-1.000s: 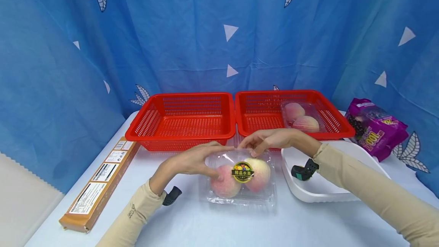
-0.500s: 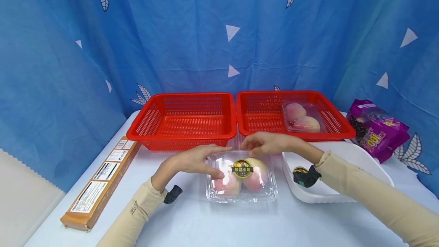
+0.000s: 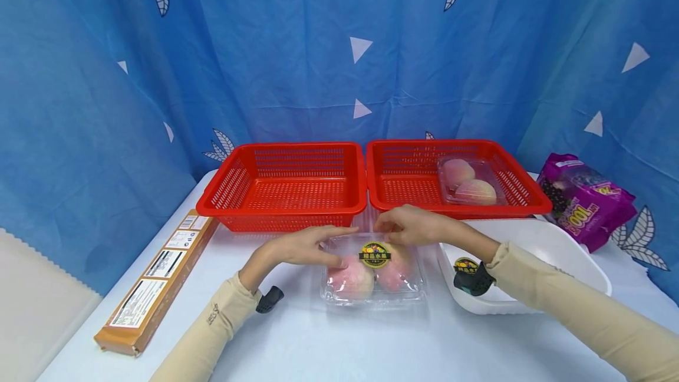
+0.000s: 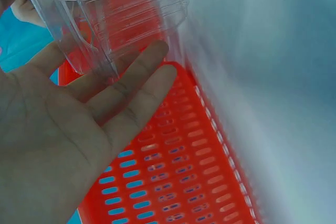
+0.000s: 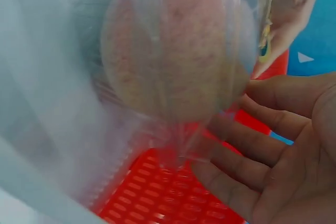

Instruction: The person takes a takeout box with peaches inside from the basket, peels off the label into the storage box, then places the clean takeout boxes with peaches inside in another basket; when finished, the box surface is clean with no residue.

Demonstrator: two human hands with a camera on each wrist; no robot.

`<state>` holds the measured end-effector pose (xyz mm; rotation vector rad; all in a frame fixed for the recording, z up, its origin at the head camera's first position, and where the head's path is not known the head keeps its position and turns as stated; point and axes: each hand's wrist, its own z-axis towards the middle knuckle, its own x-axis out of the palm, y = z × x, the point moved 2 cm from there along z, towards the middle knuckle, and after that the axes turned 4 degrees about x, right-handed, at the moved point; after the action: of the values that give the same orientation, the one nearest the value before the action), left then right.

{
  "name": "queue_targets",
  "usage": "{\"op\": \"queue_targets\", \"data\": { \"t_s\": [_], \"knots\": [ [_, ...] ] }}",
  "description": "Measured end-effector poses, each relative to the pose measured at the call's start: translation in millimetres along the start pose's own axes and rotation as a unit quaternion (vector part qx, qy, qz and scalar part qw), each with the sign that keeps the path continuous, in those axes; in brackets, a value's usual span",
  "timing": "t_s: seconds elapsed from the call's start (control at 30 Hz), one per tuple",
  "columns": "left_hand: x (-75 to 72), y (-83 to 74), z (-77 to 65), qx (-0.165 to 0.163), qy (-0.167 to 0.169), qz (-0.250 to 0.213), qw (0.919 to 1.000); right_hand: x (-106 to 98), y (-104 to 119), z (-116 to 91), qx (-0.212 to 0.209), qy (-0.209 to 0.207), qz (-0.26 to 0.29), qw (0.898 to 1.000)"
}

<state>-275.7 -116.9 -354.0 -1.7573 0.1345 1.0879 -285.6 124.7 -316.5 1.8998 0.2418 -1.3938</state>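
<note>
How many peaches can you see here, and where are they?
4. A left peach and a right peach in the front clear box; a rear peach and a nearer peach in the right red basket. The right sleeve may hide more in the white tray.

The clear rectangular clamshell box (image 3: 373, 298) at near centre is thin, glossy moulded plastic, with ribbed walls and bright reflections, and bears a black-and-gold printed sticker (image 3: 375, 255). The pink-and-cream peaches (image 3: 350, 283) inside look matt and faintly speckled. The second clear plastic box (image 3: 490, 170), far right, shares that shine. The left red slotted basket (image 3: 281, 213) and right red slotted basket (image 3: 408, 186) are smooth, semi-glossy plastic. The white rounded basin (image 3: 557, 258) at right appears smooth, hard plastic, while the purple printed bag (image 3: 589, 208) is shiny, crinkled film. At left, the long brown carton (image 3: 151, 287) looks like smooth cardboard, with flat white printed panels (image 3: 139, 304). The blue patterned curtain (image 3: 297, 46) is softly creased cloth; the beige sleeves (image 3: 573, 305) are matt, fine fabric.
</note>
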Motion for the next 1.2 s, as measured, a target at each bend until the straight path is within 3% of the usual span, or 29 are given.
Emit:
{"op": "queue_targets", "data": {
  "t_s": [0.23,0.43,0.93,1.2],
  "knots": [
    [2.3,6.9,2.9,0.006,-0.005,-0.002,1.0000,-6,13,-5,-0.001,-0.029,-0.017,0.999],
    [3.2,8.6,4.7,0.006,-0.009,-0.012,0.9999,-1,17,-7,-0.016,-0.021,0.012,1.000],
    [4.4,10.1,4.0,-0.001,-0.012,-0.020,0.9997,11,21,-4,-0.027,-0.007,0.008,1.000],
    [4.0,9.3,4.0,0.007,-0.009,-0.024,0.9996,13,23,-4,-0.021,-0.027,0.006,0.999]
  ]
}}
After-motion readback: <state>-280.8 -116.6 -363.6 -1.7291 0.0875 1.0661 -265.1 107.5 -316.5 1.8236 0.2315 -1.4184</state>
